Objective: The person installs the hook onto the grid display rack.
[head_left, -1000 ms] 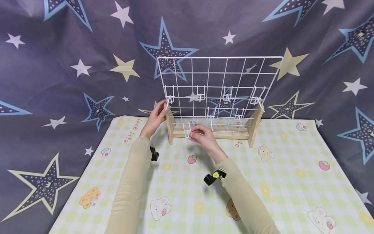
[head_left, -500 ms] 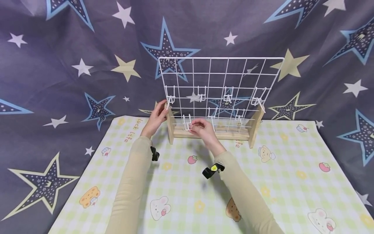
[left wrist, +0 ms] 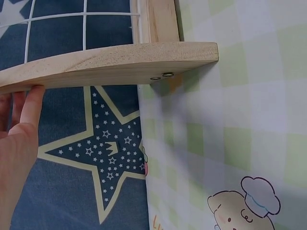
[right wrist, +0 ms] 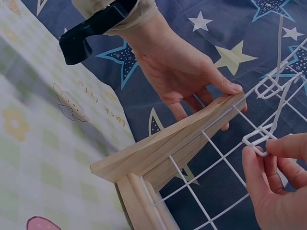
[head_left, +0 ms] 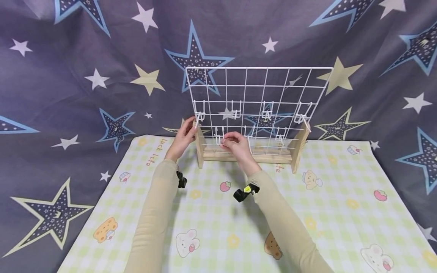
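Observation:
A white wire grid panel (head_left: 259, 68) stands on a wooden base with two side boards. With the thumb on one face and fingers behind, my left hand (head_left: 182, 139) grips the top of the left side board (right wrist: 163, 143). In the left wrist view, the fingers (left wrist: 32, 103) lie against that board's outer side. Thumb and fingertips of my right hand (head_left: 240, 149) pinch a small white wire hook (right wrist: 259, 140) by its lower loop. The hook's upper prongs overlap the lower left part of the grid, close to its wires.
Several similar hooks hang on the grid, such as one at the right (head_left: 301, 118) and one lower down (head_left: 280, 137). Beneath the rack lies a green checked tablecloth (head_left: 211, 216). A dark curtain with stars (head_left: 112, 49) hangs right behind it.
My right hand has raised the wire hook from the base's height up against the lower grid wires. The left hand stays on the side board.

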{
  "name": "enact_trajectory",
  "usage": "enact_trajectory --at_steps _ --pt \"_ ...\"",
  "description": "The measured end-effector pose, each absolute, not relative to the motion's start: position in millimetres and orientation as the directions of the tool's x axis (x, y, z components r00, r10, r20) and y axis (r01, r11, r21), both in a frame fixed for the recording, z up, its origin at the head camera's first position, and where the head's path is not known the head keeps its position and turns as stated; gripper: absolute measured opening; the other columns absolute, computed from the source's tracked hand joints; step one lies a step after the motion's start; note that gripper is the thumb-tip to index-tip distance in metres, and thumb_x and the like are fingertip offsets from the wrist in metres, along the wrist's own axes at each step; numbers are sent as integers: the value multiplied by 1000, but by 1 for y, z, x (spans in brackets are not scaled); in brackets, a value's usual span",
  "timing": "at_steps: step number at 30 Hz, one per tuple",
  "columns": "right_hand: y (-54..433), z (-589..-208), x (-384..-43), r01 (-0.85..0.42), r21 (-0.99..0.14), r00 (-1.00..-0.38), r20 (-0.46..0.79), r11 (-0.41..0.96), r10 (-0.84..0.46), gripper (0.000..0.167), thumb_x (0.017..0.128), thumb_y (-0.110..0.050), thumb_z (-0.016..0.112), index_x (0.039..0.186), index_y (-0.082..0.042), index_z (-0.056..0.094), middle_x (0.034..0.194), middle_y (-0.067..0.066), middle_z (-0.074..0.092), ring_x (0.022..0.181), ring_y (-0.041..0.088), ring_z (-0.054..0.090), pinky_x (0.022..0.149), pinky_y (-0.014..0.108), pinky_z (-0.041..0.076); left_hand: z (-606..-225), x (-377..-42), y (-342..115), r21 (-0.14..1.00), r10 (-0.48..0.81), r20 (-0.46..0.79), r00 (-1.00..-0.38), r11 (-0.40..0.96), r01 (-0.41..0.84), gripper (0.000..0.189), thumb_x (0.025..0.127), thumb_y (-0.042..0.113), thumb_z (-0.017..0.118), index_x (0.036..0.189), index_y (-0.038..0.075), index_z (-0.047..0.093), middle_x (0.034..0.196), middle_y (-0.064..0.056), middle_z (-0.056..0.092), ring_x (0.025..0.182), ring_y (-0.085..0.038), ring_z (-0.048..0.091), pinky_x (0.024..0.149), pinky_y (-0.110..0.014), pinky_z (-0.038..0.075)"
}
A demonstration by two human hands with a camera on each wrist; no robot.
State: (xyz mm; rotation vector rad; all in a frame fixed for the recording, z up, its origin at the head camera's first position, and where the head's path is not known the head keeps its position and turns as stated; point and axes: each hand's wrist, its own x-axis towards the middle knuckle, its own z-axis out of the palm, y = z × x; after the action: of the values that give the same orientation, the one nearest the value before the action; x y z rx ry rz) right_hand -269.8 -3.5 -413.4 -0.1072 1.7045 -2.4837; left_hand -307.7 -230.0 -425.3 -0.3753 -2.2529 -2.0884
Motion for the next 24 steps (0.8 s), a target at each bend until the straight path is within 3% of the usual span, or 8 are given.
enact_trajectory --at_steps 5,13,24 --pt "-4 -411 -273 49 -933 -991 1 -357 -137 18 86 18 56 104 15 55 86 14 59 79 19 63 82 31 55 -424 -306 -229 977 140 195 -971 62 205 48 104 14 45 149 7 30 142 -25 39 126 -33 42 101 -53 40" --pt "-4 -402 -281 42 -941 -992 0 -337 -123 27 86 19 56 112 20 52 86 12 57 78 17 62 82 29 55 -424 -307 -228 978 132 183 -974 81 194 47 104 13 44 149 7 31 140 -25 41 124 -33 43 100 -54 41" --pt "-5 -411 -278 77 -960 -988 -38 -270 -148 27 85 20 55 113 20 52 85 10 57 75 14 62 79 26 55 -425 -307 -228 977 117 174 -978 104 186 49 104 19 46 150 11 32 141 -22 41 125 -30 42 100 -54 41"
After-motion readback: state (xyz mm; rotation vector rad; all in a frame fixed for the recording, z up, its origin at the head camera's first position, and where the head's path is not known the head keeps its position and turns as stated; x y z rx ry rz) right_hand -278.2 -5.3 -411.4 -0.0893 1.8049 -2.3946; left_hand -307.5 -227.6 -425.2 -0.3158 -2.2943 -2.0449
